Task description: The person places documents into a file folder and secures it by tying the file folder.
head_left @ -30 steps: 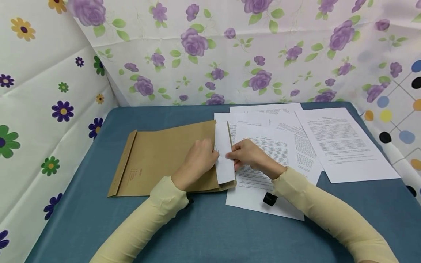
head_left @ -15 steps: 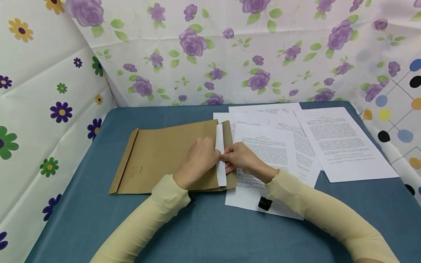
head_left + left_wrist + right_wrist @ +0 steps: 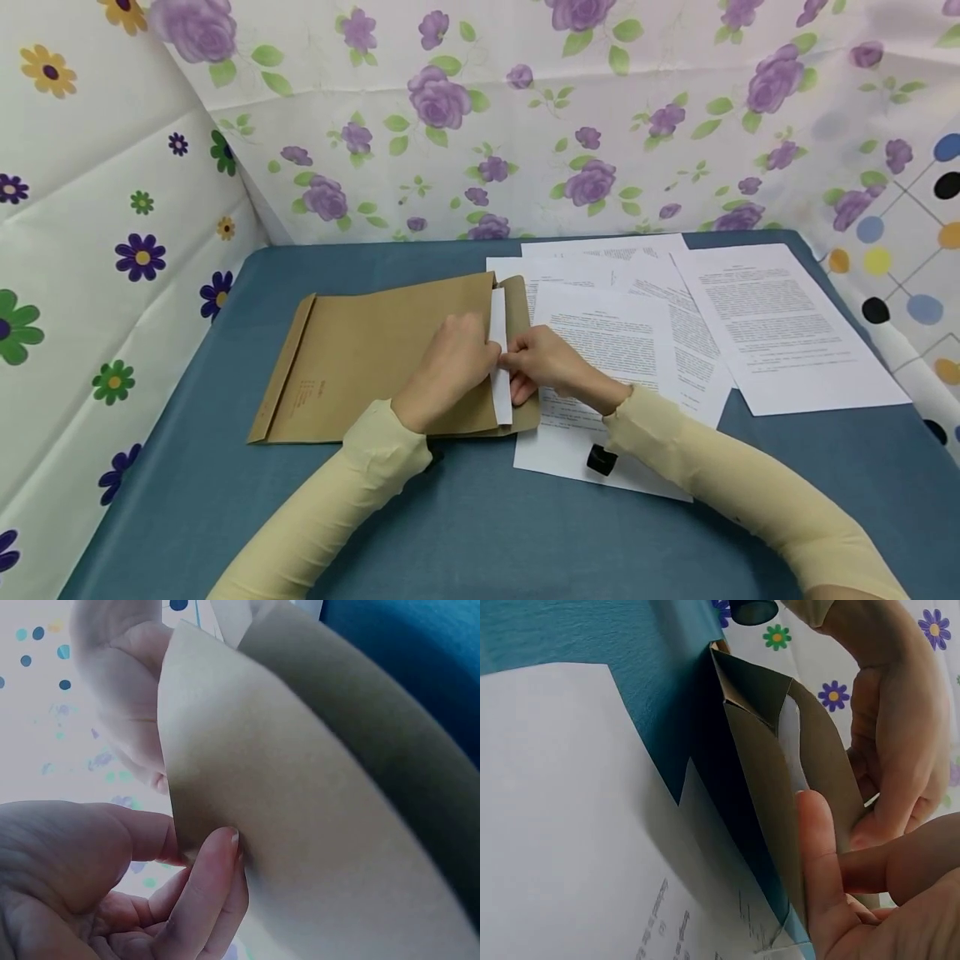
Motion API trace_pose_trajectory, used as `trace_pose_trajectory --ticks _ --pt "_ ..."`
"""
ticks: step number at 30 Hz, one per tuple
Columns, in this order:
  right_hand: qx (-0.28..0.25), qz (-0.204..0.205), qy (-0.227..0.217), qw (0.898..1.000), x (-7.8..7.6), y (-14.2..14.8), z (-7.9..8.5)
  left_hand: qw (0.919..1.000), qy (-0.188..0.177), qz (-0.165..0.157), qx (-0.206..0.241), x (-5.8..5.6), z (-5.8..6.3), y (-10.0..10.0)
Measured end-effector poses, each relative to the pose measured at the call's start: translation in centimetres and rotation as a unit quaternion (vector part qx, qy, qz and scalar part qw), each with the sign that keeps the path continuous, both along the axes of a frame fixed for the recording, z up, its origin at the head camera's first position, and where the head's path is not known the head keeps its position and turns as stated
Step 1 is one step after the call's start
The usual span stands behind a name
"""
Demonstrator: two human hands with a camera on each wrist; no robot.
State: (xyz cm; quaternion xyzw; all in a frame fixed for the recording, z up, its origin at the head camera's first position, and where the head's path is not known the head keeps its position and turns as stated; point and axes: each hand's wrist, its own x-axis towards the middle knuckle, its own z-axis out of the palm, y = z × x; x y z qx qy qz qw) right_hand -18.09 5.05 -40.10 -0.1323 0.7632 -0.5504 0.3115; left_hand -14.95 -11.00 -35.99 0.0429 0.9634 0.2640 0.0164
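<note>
A brown paper envelope (image 3: pixel 375 358) lies on the table with its open end to the right. My left hand (image 3: pixel 453 358) pinches the upper layer's edge at that opening, thumb and fingers on either side of it in the left wrist view. A narrow strip of white paper (image 3: pixel 500 333) sticks out of the mouth, the rest hidden inside. My right hand (image 3: pixel 543 360) pinches the end of this paper, its fingers (image 3: pixel 817 832) right in the opening in the right wrist view. The envelope's lower layer (image 3: pixel 519 308) extends beneath the right fingers.
Several printed sheets (image 3: pixel 607 333) overlap on the table to the right of the envelope, partly under my right arm. Another printed sheet (image 3: pixel 787 333) lies farther right. A blue cloth (image 3: pixel 465 525) covers the table, with patterned curtains (image 3: pixel 517 125) behind and at the sides.
The right hand has moved left with the white paper, which has slid deeper into the envelope; its visible strip is narrower. The left hand keeps its grip on the edge.
</note>
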Motion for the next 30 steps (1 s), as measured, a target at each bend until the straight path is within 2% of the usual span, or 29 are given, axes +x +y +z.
trace_pose_trajectory --ticks 10,20,30 --pt "-0.003 -0.008 0.002 1.000 0.3 -1.5 -0.4 0.9999 0.013 -0.002 0.005 0.2 0.1 0.0" --pt "0.010 -0.014 0.045 0.999 -0.2 -1.0 -0.5 1.0000 -0.001 -0.001 0.006 0.1 0.1 -0.1" --pt "0.015 -0.013 0.045 0.999 -0.6 -1.7 -0.7 0.9999 -0.011 -0.002 0.010 0.2 0.1 -0.2"
